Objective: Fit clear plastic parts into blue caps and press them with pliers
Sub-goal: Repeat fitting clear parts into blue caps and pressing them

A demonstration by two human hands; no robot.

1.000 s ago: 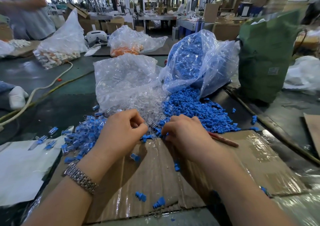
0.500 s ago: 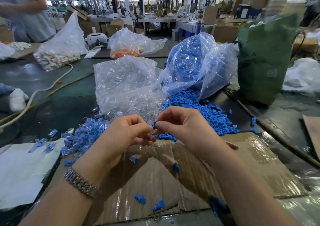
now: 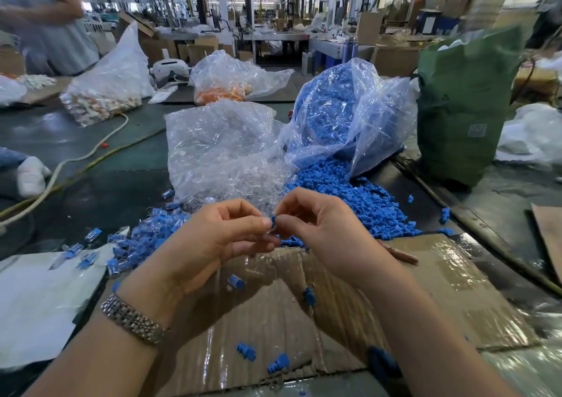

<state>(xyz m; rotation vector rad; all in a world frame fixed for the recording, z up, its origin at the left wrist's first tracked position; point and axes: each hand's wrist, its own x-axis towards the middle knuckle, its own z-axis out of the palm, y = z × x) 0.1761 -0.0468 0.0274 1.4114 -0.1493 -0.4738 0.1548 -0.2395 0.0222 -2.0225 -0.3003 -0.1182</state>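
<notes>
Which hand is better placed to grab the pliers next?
Right, probably. The reddish handle that may be the pliers lies just beside the right hand; the left hand is farther off.

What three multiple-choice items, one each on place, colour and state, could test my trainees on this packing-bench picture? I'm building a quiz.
1. Where is the spilled pile of caps?
A. in front of the torn bag
B. on the white sheet
C. inside the green sack

2. What colour is the tall sack at right?
A. red
B. green
C. yellow

3. What are the hands doing?
A. lying flat
B. pinching a small blue piece together
C. squeezing pliers

A: caps spill from its mouth. B: its cloth is green. B: left hand and right hand meet on it.
</notes>
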